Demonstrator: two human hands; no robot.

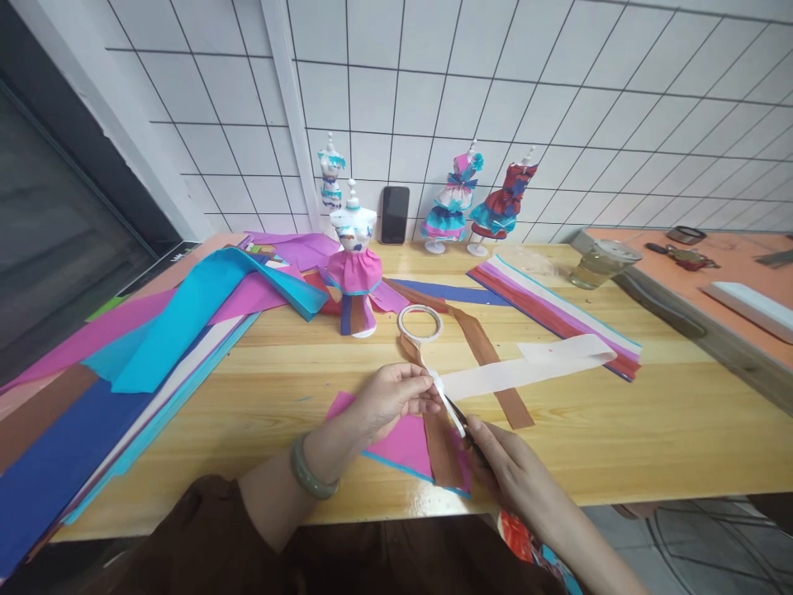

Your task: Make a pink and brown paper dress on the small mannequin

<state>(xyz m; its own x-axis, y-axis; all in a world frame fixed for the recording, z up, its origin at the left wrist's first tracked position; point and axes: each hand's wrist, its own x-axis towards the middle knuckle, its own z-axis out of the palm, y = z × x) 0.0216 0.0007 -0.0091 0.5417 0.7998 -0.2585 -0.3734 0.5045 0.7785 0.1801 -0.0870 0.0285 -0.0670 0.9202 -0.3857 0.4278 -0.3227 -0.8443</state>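
A dark brown left sleeve (198,533) and a smooth, rounded, grey-green bangle (306,469)

Craft corner: miniature mannequins (353,248), scattered colourful strips (177,318)

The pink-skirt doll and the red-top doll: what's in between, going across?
In the head view, a dark upright phone and another dressed doll stand between them.
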